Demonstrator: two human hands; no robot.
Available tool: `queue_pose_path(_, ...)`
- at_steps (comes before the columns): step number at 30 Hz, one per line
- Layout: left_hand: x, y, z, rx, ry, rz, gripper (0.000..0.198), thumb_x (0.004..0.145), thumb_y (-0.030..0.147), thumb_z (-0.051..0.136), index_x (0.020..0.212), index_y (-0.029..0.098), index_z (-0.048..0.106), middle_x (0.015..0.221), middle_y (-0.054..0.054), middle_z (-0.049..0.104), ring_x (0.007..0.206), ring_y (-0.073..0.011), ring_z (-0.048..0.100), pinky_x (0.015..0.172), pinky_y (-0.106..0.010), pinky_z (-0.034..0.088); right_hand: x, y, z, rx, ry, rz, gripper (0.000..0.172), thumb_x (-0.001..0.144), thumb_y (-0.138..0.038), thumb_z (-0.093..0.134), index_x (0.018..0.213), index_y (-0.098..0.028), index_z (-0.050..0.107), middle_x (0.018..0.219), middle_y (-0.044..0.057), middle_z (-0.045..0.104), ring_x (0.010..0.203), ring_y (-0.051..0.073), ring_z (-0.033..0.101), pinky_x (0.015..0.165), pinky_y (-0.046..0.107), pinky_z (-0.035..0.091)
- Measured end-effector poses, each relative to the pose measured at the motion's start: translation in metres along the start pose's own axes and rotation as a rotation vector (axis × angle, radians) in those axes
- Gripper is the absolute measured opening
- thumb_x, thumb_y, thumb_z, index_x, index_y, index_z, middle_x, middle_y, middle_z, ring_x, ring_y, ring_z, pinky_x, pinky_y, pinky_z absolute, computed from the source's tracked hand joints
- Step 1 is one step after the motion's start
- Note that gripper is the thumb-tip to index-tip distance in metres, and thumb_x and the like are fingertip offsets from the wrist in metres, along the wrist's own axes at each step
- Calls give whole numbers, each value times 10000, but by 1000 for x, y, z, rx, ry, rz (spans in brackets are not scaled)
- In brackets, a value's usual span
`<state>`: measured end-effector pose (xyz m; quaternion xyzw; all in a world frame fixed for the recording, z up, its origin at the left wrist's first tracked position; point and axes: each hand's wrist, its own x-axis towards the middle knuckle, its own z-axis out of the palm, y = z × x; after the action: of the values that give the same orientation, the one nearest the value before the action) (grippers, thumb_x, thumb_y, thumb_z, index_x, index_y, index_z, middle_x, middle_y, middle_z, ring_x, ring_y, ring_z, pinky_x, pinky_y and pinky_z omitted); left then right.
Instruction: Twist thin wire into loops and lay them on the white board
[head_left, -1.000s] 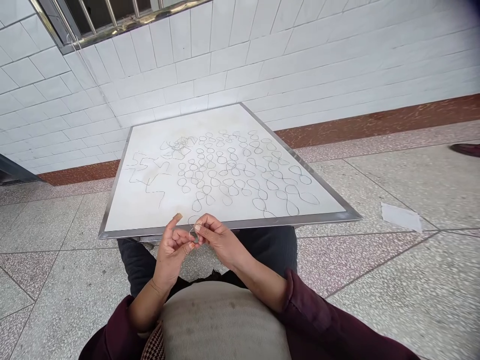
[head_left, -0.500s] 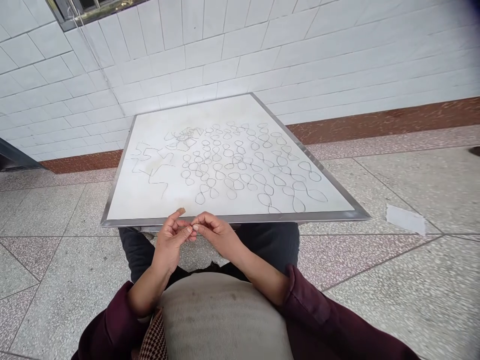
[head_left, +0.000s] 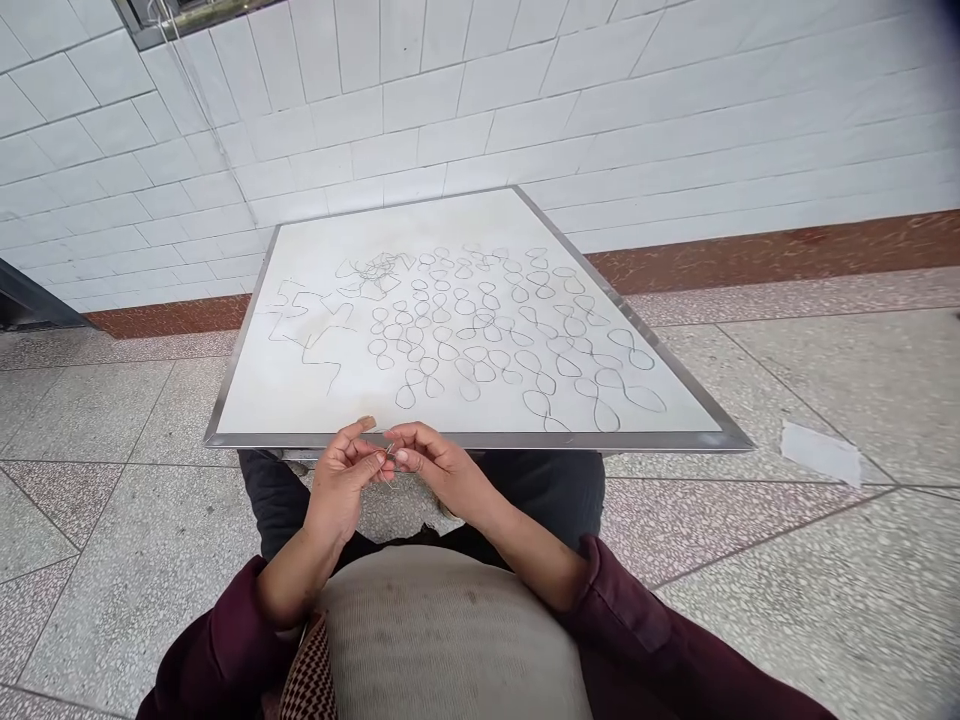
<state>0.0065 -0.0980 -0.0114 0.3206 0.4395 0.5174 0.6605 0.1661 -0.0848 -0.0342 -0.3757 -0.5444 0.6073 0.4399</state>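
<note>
A thin wire (head_left: 389,449) shows between my hands, just below the table's front edge. My left hand (head_left: 343,480) pinches it between thumb and fingers, and a tan wrap covers one raised fingertip. Close to the wire is my right hand (head_left: 442,470), its thumb and index fingertip parted with a small gap. A faint strand hangs beneath the left fingertips. On the white tabletop (head_left: 315,415) lie several wires twisted into figure-eight loops (head_left: 475,368). Bent wire pieces (head_left: 319,362) are scattered at the left.
A tangled wire pile (head_left: 379,268) sits toward the back of the table. Its metal rim (head_left: 480,440) runs in front of my hands. A white tiled wall (head_left: 420,130) stands behind. At the right, a white paper-like strip (head_left: 821,453) lies on the floor.
My right thumb and index finger have parted from their pinch, and the wire between the hands shows more clearly. My left hand keeps its hold. The view has shifted slightly.
</note>
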Motion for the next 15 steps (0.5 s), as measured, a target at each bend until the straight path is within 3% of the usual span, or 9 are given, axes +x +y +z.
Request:
queue_pose_path(3,1,2,-1,-21,19,20,476,716,218,791,1160,178,626,734,32,639,672,-109,652,679,-256,530,-2,0,-2,-28,15,-1,227,867,-368,624,1051,-235,622,903,17,633,850,162,599,800,333,497)
queue_pose_path(9,3,4,-2,0,28,21,495,705,229,804,1167,187,632,766,23,648,709,-121,663,703,-275,553,0,0,1,-11,87,25,204,830,-407,667,905,-225,615,749,-11,580,707,144,532,695,302,465)
queue_pose_path(15,4,5,-4,7,12,-15,521,685,241,823,1170,190,637,796,16,645,708,-120,665,707,-279,560,2,1,2,64,98,58,231,805,-422,695,865,-214,614,718,-27,552,665,124,486,666,283,429)
